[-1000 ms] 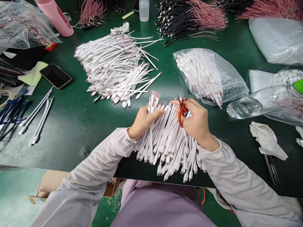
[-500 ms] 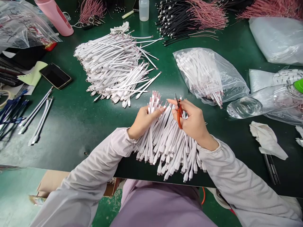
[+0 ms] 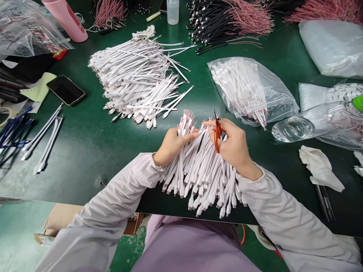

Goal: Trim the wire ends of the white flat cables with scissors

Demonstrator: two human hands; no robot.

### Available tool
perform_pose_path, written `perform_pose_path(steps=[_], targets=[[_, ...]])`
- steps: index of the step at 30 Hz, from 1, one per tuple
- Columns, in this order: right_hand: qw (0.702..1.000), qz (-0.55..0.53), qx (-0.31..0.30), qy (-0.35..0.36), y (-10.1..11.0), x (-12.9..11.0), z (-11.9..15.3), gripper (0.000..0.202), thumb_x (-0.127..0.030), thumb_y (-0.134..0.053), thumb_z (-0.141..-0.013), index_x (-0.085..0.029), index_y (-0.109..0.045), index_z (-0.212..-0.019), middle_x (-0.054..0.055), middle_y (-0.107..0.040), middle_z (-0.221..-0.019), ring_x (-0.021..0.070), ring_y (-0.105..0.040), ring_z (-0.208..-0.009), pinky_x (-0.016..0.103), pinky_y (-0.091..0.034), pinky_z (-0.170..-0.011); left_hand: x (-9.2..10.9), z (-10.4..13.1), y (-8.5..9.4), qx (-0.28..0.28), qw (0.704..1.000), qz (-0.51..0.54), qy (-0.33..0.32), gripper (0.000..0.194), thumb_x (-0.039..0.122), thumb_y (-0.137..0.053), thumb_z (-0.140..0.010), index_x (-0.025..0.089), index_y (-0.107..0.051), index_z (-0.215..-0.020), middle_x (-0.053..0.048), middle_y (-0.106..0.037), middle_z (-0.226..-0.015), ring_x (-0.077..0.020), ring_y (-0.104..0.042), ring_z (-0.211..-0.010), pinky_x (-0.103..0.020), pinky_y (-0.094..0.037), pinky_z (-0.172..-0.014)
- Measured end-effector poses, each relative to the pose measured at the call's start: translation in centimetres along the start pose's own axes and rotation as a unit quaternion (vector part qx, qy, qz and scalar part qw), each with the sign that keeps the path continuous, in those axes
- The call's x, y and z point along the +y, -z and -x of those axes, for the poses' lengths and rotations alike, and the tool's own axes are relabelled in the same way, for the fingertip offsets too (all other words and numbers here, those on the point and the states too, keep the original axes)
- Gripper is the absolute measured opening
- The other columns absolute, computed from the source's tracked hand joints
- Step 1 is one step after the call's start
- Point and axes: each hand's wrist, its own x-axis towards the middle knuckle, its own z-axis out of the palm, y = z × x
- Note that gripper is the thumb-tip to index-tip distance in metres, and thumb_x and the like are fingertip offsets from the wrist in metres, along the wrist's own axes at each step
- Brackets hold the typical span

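My left hand is closed around a bunch of short white cables, their stripped pinkish wire ends pointing away from me. In my right hand is a small pair of scissors with orange handles and dark blades pointing up. My right thumb and forefinger reach to the wire ends beside my left thumb; whether they pinch a wire is too small to tell. Under both hands a loose pile of white cables lies at the table's front edge, connectors toward me.
A larger heap of white cables lies beyond my left hand. A plastic bag of cables and a water bottle lie to the right. A phone is at the left, black cables at the back, crumpled tissue at front right.
My right hand, with the scissors, has shifted slightly to the right, and the blades have tilted a little. My left hand has hardly moved and still holds the cables.
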Motion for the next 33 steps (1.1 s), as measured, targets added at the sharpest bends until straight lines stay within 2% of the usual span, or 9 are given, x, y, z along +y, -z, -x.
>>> perform_pose_path(steps=[4,9,15,19,22,25,27,30,33], targets=[[1.0,-0.009,-0.005,-0.005,-0.1,0.1,0.0,0.028,-0.018,-0.055,-0.085,-0.019,-0.074,-0.106,0.003,-0.06,-0.079,0.0161,-0.055,-0.069,0.03,-0.044,-0.065,-0.2,-0.2,0.2,-0.006,1.0,0.0,-0.007,0.032,0.038,-0.078,-0.073,0.013,-0.076,-0.092,-0.001,-0.063,-0.075,-0.012,-0.048,-0.069,-0.026,-0.038,-0.069],[0.999,0.006,-0.029,0.021,-0.2,0.2,0.0,0.031,-0.017,-0.055,-0.085,-0.018,-0.073,-0.11,0.002,-0.055,-0.073,0.0154,-0.047,-0.064,0.029,-0.041,-0.061,-0.3,-0.3,0.5,-0.019,1.0,-0.019,-0.012,0.031,0.042,-0.07,-0.081,0.014,-0.077,-0.093,0.001,-0.056,-0.067,-0.0114,-0.044,-0.063,-0.026,-0.034,-0.064],[0.999,0.009,-0.015,0.031,-0.2,0.1,0.1,0.023,-0.017,-0.056,-0.083,-0.019,-0.075,-0.095,0.003,-0.058,-0.074,0.0164,-0.052,-0.066,0.03,-0.043,-0.063,-0.1,-0.1,0.3,-0.005,1.0,0.013,0.003,0.028,0.041,-0.077,-0.075,0.013,-0.071,-0.079,0.002,-0.051,-0.063,-0.0105,-0.041,-0.062,-0.026,-0.032,-0.062],[1.0,-0.022,-0.015,-0.008,-0.3,0.0,0.2,0.026,-0.021,-0.058,-0.085,-0.02,-0.074,-0.105,0.003,-0.063,-0.08,0.0165,-0.056,-0.071,0.03,-0.045,-0.067,0.2,0.0,0.3,-0.021,1.0,-0.001,-0.003,0.028,0.04,-0.075,-0.077,0.013,-0.07,-0.077,0.002,-0.053,-0.064,-0.0105,-0.041,-0.062,-0.026,-0.034,-0.064],[0.996,-0.056,-0.025,-0.058,-0.6,0.0,0.0,0.025,-0.028,-0.063,-0.084,-0.019,-0.073,-0.105,0.002,-0.064,-0.077,0.0152,-0.055,-0.069,0.03,-0.046,-0.068,0.8,-0.1,0.8,-0.072,0.997,-0.037,0.004,0.026,0.039,-0.071,-0.08,0.013,-0.072,-0.086,0.0,-0.061,-0.073,-0.0125,-0.049,-0.069,-0.027,-0.038,-0.072],[0.989,-0.073,-0.033,-0.127,-0.7,0.0,-0.3,0.018,-0.033,-0.068,-0.079,-0.016,-0.071,-0.084,0.001,-0.064,-0.071,0.0147,-0.054,-0.065,0.03,-0.045,-0.065,1.6,-0.3,1.7,-0.159,0.983,-0.09,0.027,0.026,0.028,-0.072,-0.076,0.016,-0.073,-0.099,-0.001,-0.066,-0.084,-0.014,-0.055,-0.076,-0.028,-0.04,-0.08],[0.986,-0.06,-0.031,-0.152,-0.7,0.2,-0.4,0.017,-0.032,-0.069,-0.077,-0.016,-0.067,-0.074,0.001,-0.062,-0.067,0.0144,-0.053,-0.062,0.03,-0.043,-0.062,1.8,-0.5,2.3,-0.185,0.976,-0.107,0.045,0.033,0.022,-0.074,-0.071,0.017,-0.074,-0.103,0.001,-0.067,-0.084,-0.0141,-0.057,-0.075,-0.028,-0.041,-0.08],[0.991,-0.022,-0.007,-0.129,-0.5,0.4,-0.4,0.014,-0.029,-0.068,-0.077,-0.016,-0.067,-0.071,0.001,-0.061,-0.067,0.0137,-0.049,-0.061,0.029,-0.04,-0.06,1.4,-0.7,2.5,-0.163,0.982,-0.073,0.064,0.029,0.026,-0.079,-0.067,0.016,-0.074,-0.094,0.001,-0.066,-0.073,-0.0142,-0.057,-0.069,-0.029,-0.042,-0.077],[0.997,-0.022,0.002,-0.076,-0.3,0.2,-0.1,0.012,-0.024,-0.063,-0.081,-0.017,-0.072,-0.083,0.002,-0.062,-0.075,0.0138,-0.05,-0.064,0.029,-0.041,-0.063,0.5,-0.7,1.9,-0.123,0.99,0.008,0.069,0.025,0.032,-0.084,-0.063,0.014,-0.068,-0.071,0.0,-0.064,-0.067,-0.0127,-0.055,-0.064,-0.029,-0.042,-0.071]])
